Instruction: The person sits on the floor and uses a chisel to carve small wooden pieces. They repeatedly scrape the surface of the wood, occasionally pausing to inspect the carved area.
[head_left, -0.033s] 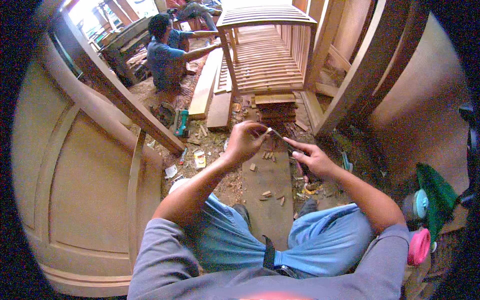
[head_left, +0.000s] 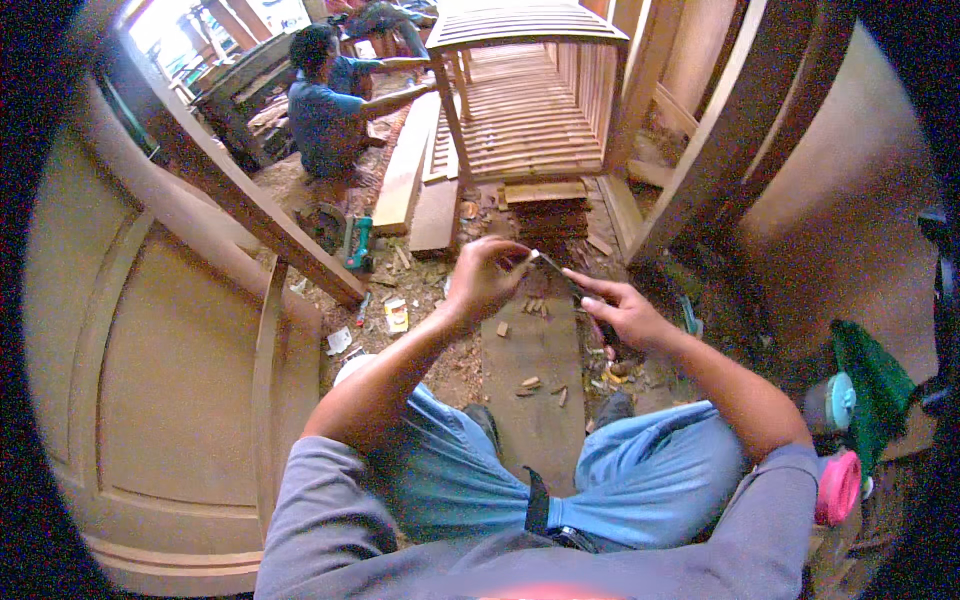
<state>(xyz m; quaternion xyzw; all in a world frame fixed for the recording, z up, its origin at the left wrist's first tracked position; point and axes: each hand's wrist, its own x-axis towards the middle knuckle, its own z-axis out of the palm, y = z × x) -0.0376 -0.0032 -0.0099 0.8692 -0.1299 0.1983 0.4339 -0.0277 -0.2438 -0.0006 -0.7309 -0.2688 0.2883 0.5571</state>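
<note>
Thin tool [head_left: 551, 266] at a pale piece [head_left: 535, 254], above the plank

The left hand [head_left: 488, 278] pinches the small piece, its fingers drawn narrow around it. The right hand [head_left: 625, 315] has its fingers closed about the tool's dark handle, the index finger stretched along it toward the left hand. The tip seems to touch the piece, but it is too small and blurred to be certain. Both hands are in the air in front of the person, and the piece sits between them, over the plank [head_left: 535, 430]. Small wood chips [head_left: 530, 384] lie on the plank, between the person's feet.

Beyond stands a slatted frame [head_left: 535, 120]; a co-worker [head_left: 325, 120] sits low at its left, arms reaching to its near post. A teal power tool [head_left: 360, 243] rests on the littered floor to the left, near some boards [head_left: 435, 220]. At right are a green cloth [head_left: 872, 388], a teal lid [head_left: 842, 400] and a pink ring-shaped thing [head_left: 838, 487].
</note>
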